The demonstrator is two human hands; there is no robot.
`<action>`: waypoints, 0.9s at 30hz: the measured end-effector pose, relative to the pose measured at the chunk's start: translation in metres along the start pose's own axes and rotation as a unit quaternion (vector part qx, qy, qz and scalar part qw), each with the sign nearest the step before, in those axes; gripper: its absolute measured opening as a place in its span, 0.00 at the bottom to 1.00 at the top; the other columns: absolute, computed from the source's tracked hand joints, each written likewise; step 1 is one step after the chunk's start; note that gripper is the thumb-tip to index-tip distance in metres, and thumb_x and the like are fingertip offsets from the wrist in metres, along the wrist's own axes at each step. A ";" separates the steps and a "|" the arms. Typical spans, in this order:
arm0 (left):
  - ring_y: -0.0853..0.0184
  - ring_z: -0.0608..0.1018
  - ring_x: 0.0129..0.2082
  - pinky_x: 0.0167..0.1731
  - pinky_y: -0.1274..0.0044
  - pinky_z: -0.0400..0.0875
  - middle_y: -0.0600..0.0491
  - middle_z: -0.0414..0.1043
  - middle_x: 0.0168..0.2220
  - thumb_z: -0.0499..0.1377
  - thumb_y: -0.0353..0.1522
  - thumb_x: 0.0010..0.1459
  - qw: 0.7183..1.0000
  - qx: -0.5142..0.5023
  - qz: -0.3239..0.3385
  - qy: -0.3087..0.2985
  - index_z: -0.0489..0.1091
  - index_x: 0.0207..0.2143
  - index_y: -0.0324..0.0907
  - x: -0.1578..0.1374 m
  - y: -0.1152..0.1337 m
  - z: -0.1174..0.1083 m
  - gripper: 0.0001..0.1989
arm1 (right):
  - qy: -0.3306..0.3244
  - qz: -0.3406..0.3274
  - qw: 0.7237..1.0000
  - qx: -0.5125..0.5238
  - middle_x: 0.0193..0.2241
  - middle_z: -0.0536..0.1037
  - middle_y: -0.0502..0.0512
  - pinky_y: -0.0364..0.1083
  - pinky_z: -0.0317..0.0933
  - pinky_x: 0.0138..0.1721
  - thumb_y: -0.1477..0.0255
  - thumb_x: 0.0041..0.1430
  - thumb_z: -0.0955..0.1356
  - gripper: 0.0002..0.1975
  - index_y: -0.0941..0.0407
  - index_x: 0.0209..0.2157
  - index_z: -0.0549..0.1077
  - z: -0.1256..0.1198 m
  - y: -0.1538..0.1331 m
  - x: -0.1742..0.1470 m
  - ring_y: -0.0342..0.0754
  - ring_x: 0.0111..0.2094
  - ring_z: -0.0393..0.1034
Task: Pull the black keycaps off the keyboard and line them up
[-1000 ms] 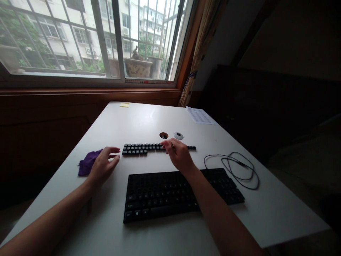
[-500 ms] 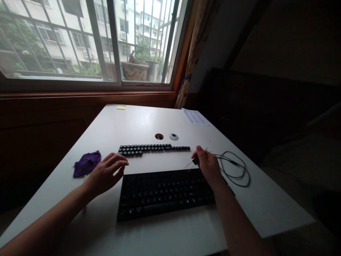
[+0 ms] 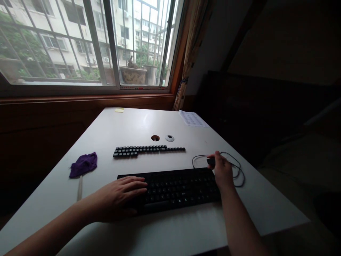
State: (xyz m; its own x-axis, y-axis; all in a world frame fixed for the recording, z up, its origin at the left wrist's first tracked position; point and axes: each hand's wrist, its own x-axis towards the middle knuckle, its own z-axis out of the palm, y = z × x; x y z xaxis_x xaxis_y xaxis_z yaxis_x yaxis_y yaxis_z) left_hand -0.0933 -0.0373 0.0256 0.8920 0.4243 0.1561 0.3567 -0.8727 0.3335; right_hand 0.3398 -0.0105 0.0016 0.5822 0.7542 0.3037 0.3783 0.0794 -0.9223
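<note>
A black keyboard (image 3: 183, 188) lies on the white table, its upper left part looking bare of keycaps. My left hand (image 3: 119, 197) rests flat over the keyboard's left end, fingers stretched out, covering the keys there. Above the keyboard's right end, my right hand (image 3: 222, 170) is closed around a small black tool, apparently a wire keycap puller (image 3: 210, 161); its thin wires barely show. Behind the keyboard, loose dark keycaps (image 3: 144, 151) stand in rows. The keyboard's black cable (image 3: 241, 177) loops beyond my right hand.
A purple cloth (image 3: 84, 164) lies at the left, with a pale thin stick (image 3: 80, 188) in front of it. Further back are a round table hole (image 3: 155, 138), its grey cover (image 3: 169, 138), a printed sheet (image 3: 193, 118) and yellow sticky notes (image 3: 119, 110). A barred window is behind.
My left hand has come down and right onto the keyboard's left end. My right hand has moved right with the keycap puller. The keyboard has turned slightly.
</note>
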 end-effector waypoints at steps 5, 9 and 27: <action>0.53 0.62 0.65 0.61 0.58 0.65 0.50 0.57 0.66 0.60 0.37 0.60 1.000 0.016 -0.025 0.003 0.52 0.67 0.49 -0.016 -0.001 0.011 0.35 | -0.002 0.041 0.999 0.034 0.19 0.75 0.56 0.44 0.59 0.18 0.42 0.53 0.65 0.32 0.59 0.27 0.75 -0.016 0.029 0.009 0.46 0.16 0.68; 0.53 0.59 0.66 0.63 0.57 0.61 0.50 0.53 0.67 0.58 0.37 0.61 0.999 0.026 -0.019 0.009 0.48 0.68 0.49 -0.020 -0.003 0.020 0.36 | -0.039 0.068 0.996 0.040 0.15 0.74 0.55 0.45 0.63 0.23 0.43 0.55 0.65 0.31 0.60 0.28 0.76 -0.025 0.044 0.008 0.47 0.18 0.69; 0.55 0.60 0.66 0.63 0.59 0.60 0.49 0.54 0.67 0.57 0.35 0.62 1.000 0.018 -0.005 0.019 0.49 0.68 0.48 -0.018 -0.009 0.022 0.34 | -0.093 -0.006 0.995 -0.042 0.14 0.72 0.52 0.44 0.60 0.25 0.40 0.57 0.60 0.35 0.58 0.29 0.77 -0.028 0.039 0.005 0.46 0.19 0.67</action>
State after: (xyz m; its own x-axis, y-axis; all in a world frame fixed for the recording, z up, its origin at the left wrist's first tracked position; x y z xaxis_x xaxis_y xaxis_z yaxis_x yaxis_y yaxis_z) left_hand -0.1062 -0.0426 -0.0010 0.8770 0.4420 0.1883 0.3768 -0.8759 0.3014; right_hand 0.3776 -0.0225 -0.0262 0.4371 0.8616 0.2580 0.4476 0.0404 -0.8933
